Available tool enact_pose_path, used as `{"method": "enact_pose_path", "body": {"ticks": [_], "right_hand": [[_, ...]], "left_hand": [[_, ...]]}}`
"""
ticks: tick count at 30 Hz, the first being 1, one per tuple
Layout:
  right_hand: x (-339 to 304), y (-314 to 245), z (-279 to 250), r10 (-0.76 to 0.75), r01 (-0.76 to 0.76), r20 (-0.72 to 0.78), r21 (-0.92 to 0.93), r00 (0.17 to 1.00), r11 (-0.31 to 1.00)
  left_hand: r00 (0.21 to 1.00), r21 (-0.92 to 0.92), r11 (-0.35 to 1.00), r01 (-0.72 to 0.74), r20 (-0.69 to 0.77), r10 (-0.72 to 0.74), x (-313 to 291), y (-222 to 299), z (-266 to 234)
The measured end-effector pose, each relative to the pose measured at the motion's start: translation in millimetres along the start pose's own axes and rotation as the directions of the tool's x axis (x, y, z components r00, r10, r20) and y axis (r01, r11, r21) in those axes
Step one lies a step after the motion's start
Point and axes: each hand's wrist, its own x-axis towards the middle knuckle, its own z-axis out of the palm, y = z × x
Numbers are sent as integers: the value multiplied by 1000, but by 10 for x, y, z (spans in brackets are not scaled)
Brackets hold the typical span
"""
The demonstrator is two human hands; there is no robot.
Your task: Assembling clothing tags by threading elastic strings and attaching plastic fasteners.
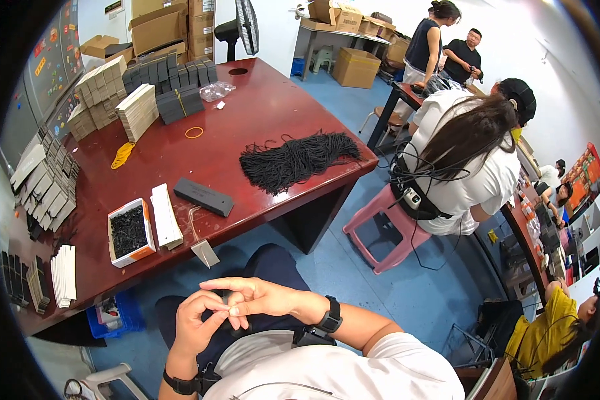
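Hands: your left hand [197,327] and right hand [257,297] meet over your lap, below the edge of the red-brown table [260,113], fingertips pinched together at one spot

Grip: both hands are closed down to a fine pinch; whatever sits between the fingertips is too small to make out, so I cannot tell what you have hold of, if anything

Work piece: small paper tag [205,252] with a thin cord loop hangs just off the table edge, directly above your hands and apart from them; it looks like one threaded piece

Cord stock: large heap of black cords [299,159] lies mid-table, well out of your reach as you sit; in my judgement most of it is unused

Small parts: open white box [130,232] holding dark pieces stands near the table edge to your left, well filled

Tags ready: stack of white card strips [165,215] lies just beside the box, and a flat black sleeve [203,197] just beyond it

Card stacks: rows of folded grey and tan cards [107,93] line the far left of the table, with more fanned stacks [47,187] along the left edge

Progress: judged from the full box and the large heap, little is done and much is left

Surroundings: a person in a white shirt [467,167] sits on a pink stool [397,230] to your right, back turned, hands clear of yours
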Motion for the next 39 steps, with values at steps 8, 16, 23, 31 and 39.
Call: {"method": "enact_pose_path", "body": {"ticks": [8, 16, 23, 31, 39], "right_hand": [[32, 37, -13, -59, 57, -51, -49, 997, 997], [2, 54, 60, -118, 29, -298, -288, 947, 957], [-26, 68, 63, -202, 77, -299, -383, 933, 920], [1, 108, 55, -142, 77, -257, -244, 956, 967], [33, 50, 140, -42, -26, -340, -192, 939, 981]], "left_hand": [[988, 70, 994, -81, -127, 89, 32, -9, 73], [970, 185, 978, -92, -207, 131, 15, 92, 103], [981, 27, 998, -47, -189, 52, 20, 113, 113], [965, 156, 973, -172, -171, 198, -22, -9, 45], [951, 225, 967, -117, -256, 175, -76, 65, 53]]}}
